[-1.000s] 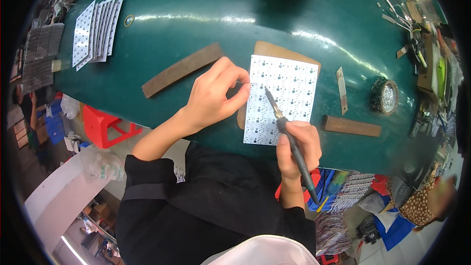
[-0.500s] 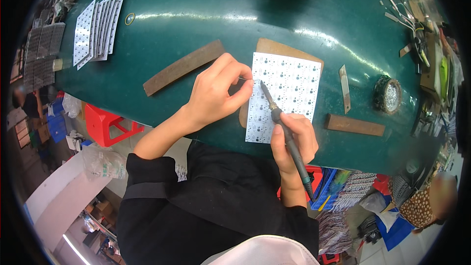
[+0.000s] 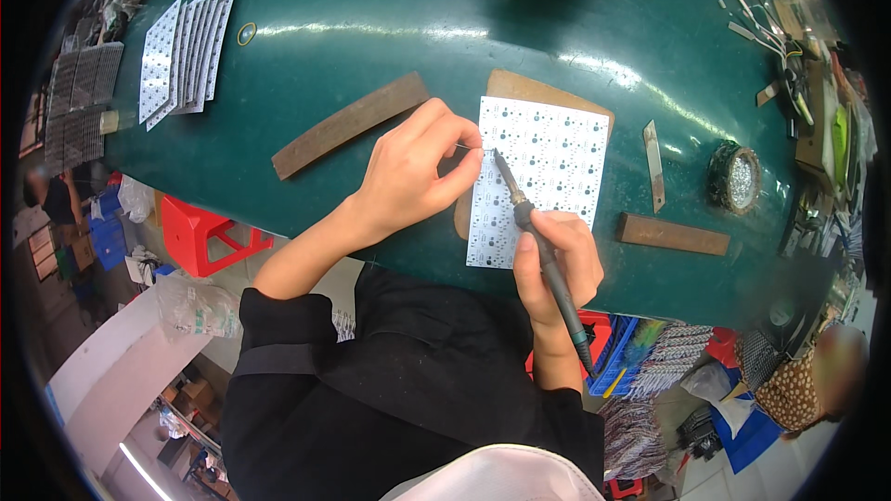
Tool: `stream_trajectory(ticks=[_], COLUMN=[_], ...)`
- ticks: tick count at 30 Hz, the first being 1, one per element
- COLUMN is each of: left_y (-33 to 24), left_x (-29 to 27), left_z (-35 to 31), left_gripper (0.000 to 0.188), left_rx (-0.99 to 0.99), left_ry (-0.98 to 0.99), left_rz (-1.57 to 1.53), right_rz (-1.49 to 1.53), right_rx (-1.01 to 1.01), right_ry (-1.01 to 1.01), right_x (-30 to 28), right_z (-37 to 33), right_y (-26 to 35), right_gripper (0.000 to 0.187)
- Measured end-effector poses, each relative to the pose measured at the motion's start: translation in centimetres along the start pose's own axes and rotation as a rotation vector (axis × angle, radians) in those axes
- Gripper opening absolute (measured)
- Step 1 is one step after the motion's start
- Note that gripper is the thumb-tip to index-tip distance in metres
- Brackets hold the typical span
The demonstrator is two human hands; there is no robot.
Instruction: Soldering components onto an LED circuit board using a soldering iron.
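A white circuit board panel (image 3: pixel 566 167) with dark dots and component marks lies partly over a brown board (image 3: pixel 524 86). My right hand (image 3: pixel 566 260) grips a soldering iron (image 3: pixel 549 276) like a pen, its tip against the panel's upper left part. Thin wire, which looks like solder wire (image 3: pixel 461 147), is pinched between the thumb and forefinger of my left hand (image 3: pixel 413 167). The wire reaches toward the iron's tip at the panel's left side. Whether wire and tip touch is too small to tell.
A brown wooden bar (image 3: pixel 348 126) lies left, another bar (image 3: pixel 673 234) right. Near the right one are a metal blade (image 3: pixel 654 167) and a round tin (image 3: pixel 734 178). Fanned white panels (image 3: pixel 186 60) stand far left beside a yellow rubber band (image 3: pixel 246 33). Cables (image 3: pixel 770 37) crowd the right edge.
Very little differs. Both hands keep their holds, and the left hand with the wire has edged slightly right and up. The iron's tip stays at nearly the same spot on the panel.
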State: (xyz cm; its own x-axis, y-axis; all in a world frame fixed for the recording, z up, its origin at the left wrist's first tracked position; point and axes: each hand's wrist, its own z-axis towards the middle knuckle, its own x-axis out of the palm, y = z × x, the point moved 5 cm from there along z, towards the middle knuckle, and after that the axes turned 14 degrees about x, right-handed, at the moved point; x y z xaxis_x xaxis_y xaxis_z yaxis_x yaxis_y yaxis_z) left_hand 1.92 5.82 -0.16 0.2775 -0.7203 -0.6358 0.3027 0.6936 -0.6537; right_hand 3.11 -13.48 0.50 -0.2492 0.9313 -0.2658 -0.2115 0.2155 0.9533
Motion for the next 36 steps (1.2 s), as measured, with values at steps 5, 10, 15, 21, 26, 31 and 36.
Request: stream_trajectory(ticks=[5, 10, 15, 21, 26, 31, 36], left_y=[-0.2, -0.5, -1.0, -0.6, -0.3, -0.8, -1.4], left_x=[0.5, 0.8, 0.0, 0.0, 0.6, 0.5, 0.1], left_z=[-0.2, -0.5, -1.5, -1.4, -1.3, -1.5, -2.0], left_gripper=[0.014, 0.012, 0.012, 0.010, 0.010, 0.010, 0.010], left_rx=[-0.033, -0.040, -0.098, -0.083, -0.120, -0.128, -0.125], left_ry=[0.044, 0.071, 0.046, 0.041, 0.073, 0.087, 0.055], left_rz=[-0.045, -0.056, -0.081, -0.065, -0.096, -0.107, -0.077], right_rz=[0.023, 0.010, -0.008, 0.018, 0.012, 0.008, 0.018], right_rx=[-0.001, 0.008, -0.005, 0.005, 0.008, 0.011, -0.006], right_ry=[0.003, 0.014, 0.015, -0.015, -0.001, 0.009, 0.011], right_x=[-0.1, -0.2, -0.8, -0.3, 0.0, -0.8, -1.4], right_z=[-0.2, -0.8, -1.5, -1.0, -0.6, -1.1, -1.7], right_y=[0.1, 0.3, 0.8, 0.2, 0.1, 0.4, 0.6], right_gripper=[0.025, 0.024, 0.024, 0.025, 0.025, 0.024, 0.025])
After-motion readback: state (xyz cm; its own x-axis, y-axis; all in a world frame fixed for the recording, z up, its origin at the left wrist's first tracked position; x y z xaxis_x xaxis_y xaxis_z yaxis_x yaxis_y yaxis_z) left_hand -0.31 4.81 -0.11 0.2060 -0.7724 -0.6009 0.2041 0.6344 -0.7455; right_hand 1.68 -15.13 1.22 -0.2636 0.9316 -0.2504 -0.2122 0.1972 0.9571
